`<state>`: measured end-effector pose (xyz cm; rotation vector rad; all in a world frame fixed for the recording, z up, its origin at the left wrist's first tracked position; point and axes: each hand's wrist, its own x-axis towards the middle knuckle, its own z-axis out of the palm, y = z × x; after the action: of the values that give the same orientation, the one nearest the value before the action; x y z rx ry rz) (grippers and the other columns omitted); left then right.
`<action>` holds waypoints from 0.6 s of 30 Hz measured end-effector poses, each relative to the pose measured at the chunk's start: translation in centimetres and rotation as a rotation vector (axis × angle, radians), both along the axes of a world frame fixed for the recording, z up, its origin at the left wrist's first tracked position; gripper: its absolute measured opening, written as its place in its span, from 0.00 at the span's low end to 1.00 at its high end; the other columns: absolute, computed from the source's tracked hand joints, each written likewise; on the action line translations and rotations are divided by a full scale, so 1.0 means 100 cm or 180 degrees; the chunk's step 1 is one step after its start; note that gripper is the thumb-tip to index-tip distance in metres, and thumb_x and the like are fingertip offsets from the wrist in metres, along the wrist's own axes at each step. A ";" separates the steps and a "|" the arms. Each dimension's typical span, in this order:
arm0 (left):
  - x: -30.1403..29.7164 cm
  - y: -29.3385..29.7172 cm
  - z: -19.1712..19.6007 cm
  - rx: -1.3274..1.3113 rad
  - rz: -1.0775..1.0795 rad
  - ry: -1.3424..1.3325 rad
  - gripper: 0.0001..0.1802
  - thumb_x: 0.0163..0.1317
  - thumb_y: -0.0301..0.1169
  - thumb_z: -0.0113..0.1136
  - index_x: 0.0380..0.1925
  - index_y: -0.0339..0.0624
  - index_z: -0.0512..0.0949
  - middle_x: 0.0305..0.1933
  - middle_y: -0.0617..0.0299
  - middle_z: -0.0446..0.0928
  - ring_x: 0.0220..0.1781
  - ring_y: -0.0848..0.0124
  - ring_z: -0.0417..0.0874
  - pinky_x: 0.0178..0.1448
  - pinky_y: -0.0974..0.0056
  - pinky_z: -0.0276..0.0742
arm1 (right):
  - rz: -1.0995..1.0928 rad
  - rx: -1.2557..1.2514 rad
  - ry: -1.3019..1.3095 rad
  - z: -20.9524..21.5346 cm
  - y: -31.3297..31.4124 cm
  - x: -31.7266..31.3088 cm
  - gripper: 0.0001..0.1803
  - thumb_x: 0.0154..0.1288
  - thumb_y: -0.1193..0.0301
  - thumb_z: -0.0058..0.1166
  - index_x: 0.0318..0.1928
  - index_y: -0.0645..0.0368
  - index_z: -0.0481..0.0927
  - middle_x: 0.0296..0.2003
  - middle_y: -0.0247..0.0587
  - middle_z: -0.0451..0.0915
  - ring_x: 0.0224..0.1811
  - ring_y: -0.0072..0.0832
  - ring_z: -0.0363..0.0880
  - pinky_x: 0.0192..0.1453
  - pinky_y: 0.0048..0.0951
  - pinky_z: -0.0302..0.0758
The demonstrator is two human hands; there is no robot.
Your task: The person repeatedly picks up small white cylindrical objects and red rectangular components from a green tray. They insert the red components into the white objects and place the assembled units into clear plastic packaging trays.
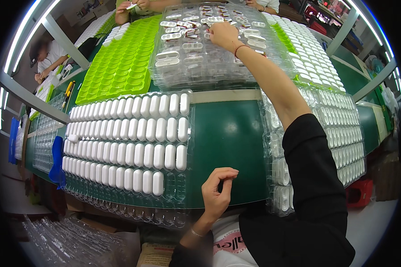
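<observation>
My right hand (223, 35) reaches far across to the top of a stack of clear plastic trays (164, 73). Its bent fingers are down among small white oval shell parts (193, 46), some with red and dark bits on them; what the fingertips grip is hidden. Nearer to me, my left hand (216, 193) hovers over the green table mat (229, 133), thumb and fingertips pressed together, with nothing visible in them. To its left lies a clear tray (176, 189) with rows of closed white oval cases (148, 155). One small white piece (73, 138) rests on top of those cases.
At right is another clear tray (271, 147) of white parts. A lime-green tray (120, 62) stands at the back left, white pieces (309, 55) at the back right. Metal frame posts (35, 100) flank the table. Co-workers' hands (140, 5) show at the far side.
</observation>
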<state>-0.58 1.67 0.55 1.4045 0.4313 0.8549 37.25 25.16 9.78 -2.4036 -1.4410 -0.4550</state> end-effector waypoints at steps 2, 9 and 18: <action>0.001 0.000 0.000 0.0011 -0.0018 -0.0004 0.09 0.64 0.12 0.50 0.37 0.31 0.78 0.44 0.53 0.78 0.42 0.73 0.79 0.49 0.70 0.76 | 0.0096 0.0449 0.0326 -0.002 -0.002 0.003 0.11 0.54 0.66 0.56 0.36 0.54 0.87 0.36 0.47 0.85 0.43 0.50 0.83 0.47 0.45 0.79; 0.001 -0.002 0.002 -0.0090 -0.0077 -0.0022 0.08 0.65 0.12 0.49 0.38 0.31 0.78 0.43 0.54 0.78 0.41 0.73 0.79 0.48 0.71 0.77 | 0.0908 0.1152 -0.0464 -0.015 -0.027 0.008 0.12 0.55 0.71 0.56 0.40 0.54 0.86 0.37 0.47 0.85 0.41 0.47 0.82 0.48 0.43 0.79; -0.010 -0.007 0.010 0.0135 0.0182 0.0183 0.09 0.64 0.13 0.51 0.38 0.32 0.78 0.42 0.56 0.79 0.39 0.73 0.80 0.47 0.72 0.77 | 0.3304 -0.0159 -0.0035 -0.005 -0.091 -0.140 0.06 0.59 0.74 0.59 0.37 0.59 0.82 0.40 0.37 0.81 0.47 0.38 0.77 0.51 0.38 0.75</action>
<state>-1.57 1.00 1.53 1.4645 0.5017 0.8761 23.22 16.10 9.27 -1.3526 -2.4077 -0.1554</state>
